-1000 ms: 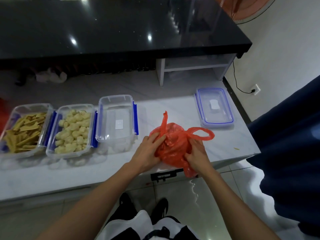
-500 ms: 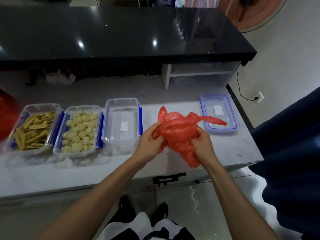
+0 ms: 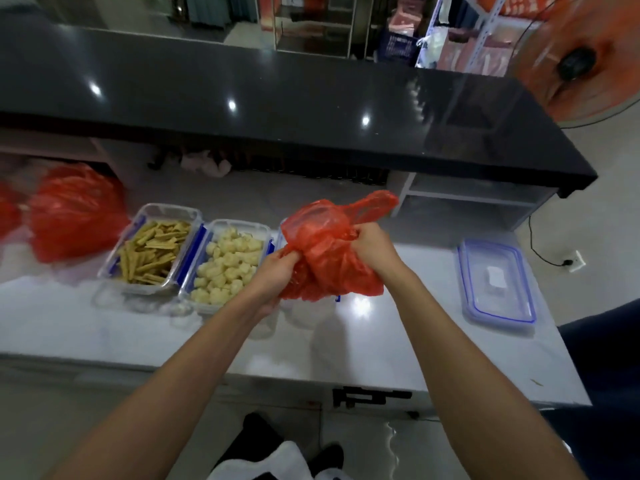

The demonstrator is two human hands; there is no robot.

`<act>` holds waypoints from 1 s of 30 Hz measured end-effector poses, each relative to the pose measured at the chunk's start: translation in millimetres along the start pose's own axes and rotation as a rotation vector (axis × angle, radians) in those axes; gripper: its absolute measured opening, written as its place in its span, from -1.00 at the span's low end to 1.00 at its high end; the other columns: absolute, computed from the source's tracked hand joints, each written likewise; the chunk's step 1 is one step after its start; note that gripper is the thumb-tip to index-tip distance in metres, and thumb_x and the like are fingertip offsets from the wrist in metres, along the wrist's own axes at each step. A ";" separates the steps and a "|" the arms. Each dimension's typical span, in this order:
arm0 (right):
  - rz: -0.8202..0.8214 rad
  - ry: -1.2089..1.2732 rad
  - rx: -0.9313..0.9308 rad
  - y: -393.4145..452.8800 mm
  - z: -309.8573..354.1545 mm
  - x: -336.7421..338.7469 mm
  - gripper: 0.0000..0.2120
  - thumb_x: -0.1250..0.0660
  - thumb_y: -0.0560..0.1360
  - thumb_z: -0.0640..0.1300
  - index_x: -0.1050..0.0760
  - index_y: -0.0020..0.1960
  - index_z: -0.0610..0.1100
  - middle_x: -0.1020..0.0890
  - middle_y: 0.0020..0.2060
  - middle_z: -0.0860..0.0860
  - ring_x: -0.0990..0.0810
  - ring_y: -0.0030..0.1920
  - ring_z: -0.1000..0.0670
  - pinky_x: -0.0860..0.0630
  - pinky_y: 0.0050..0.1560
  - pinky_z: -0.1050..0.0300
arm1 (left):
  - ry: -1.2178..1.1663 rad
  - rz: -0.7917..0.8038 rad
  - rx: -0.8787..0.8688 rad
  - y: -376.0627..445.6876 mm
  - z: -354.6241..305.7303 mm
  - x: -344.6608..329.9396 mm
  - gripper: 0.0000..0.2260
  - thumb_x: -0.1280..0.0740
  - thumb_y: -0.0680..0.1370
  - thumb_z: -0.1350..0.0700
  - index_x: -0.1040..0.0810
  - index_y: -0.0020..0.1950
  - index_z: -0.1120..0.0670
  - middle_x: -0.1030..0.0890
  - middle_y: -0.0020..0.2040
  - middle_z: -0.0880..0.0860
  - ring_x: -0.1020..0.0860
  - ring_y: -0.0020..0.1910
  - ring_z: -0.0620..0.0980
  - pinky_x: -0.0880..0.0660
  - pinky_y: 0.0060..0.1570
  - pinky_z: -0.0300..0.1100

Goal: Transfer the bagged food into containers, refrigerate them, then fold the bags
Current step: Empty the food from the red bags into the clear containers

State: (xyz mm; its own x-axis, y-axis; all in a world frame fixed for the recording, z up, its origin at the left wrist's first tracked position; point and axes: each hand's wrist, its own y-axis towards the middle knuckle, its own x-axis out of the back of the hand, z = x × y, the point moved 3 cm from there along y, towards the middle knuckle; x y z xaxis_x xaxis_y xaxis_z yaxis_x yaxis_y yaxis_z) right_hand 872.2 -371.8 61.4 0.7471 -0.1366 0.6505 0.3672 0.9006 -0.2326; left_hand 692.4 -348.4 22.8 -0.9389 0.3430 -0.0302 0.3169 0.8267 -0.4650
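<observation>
Fingers of the left hand (image 3: 277,271) curl into the lower left side of the red plastic bag (image 3: 325,258), gripping a fold of it, and the fingers of the right hand (image 3: 372,245) clench around the bunched plastic near the bag's neck. Both forearms reach up from the bottom of the frame and converge at the centre, wrists held above the white counter (image 3: 381,341), the right hand a little higher than the left. The bag is lifted off the counter just right of the container of pale food chunks (image 3: 227,265); its open mouth faces the upper left of the frame, one handle loop (image 3: 375,202) trails toward the upper right, and its long axis runs from lower right to upper left. Further left lies the container of yellow strips (image 3: 154,251). A clear blue-edged lid (image 3: 495,282) lies flat at the right.
</observation>
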 end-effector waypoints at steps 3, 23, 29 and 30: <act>0.033 -0.084 -0.077 29.3 11.5 -14.3 -0.73 -0.19 0.55 -0.22 -0.46 -0.31 -0.13 -0.58 -0.25 -0.07 -0.54 -0.19 -0.12 -0.38 -0.23 0.16 | 0.055 -0.033 0.024 15.1 3.4 16.4 -0.76 -0.30 0.62 0.00 -0.65 -0.03 0.14 -0.72 -0.14 0.13 -0.68 -0.15 0.16 -0.62 -0.10 -0.05; -0.144 -0.106 -0.002 49.8 10.0 -56.6 -0.77 -0.30 0.49 -0.14 -0.52 0.14 -0.06 -0.67 -0.01 -0.07 -0.59 0.01 -0.14 -0.45 -0.08 0.08 | 1.116 -0.028 -0.802 27.9 8.1 53.1 -0.22 -0.38 0.55 0.04 -0.01 0.66 0.02 -0.29 0.55 0.09 -0.38 0.41 0.08 -0.45 0.34 0.06; -0.237 0.082 0.082 4.0 -5.8 -46.5 -0.45 -0.38 0.52 -0.08 -0.34 0.47 0.09 -0.57 0.25 0.10 -0.58 0.18 0.05 -0.53 0.20 0.10 | 1.392 0.075 -0.860 66.7 25.8 54.8 -0.31 -0.32 0.49 0.20 -0.23 0.60 -0.06 -0.23 0.60 0.08 -0.43 0.37 0.15 -0.51 0.15 0.06; -0.234 0.129 0.113 -4.8 -9.0 -47.0 -0.42 -0.41 0.52 -0.07 -0.31 0.49 0.12 -0.53 0.25 0.21 -0.55 0.17 0.17 -0.51 0.21 0.18 | 1.442 0.064 -0.854 69.5 24.3 55.1 -0.36 -0.32 0.48 0.19 -0.31 0.56 -0.04 -0.27 0.58 0.06 -0.42 0.38 0.14 -0.48 0.15 0.05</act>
State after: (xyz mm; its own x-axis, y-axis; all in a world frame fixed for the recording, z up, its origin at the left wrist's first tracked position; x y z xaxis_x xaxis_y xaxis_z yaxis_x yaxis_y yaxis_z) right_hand 840.3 -373.4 25.5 0.7163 -0.3909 0.5780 0.4793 0.8777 -0.0003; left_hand 659.5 -282.9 -32.7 -0.1929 0.0837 0.9776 0.7790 0.6189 0.1007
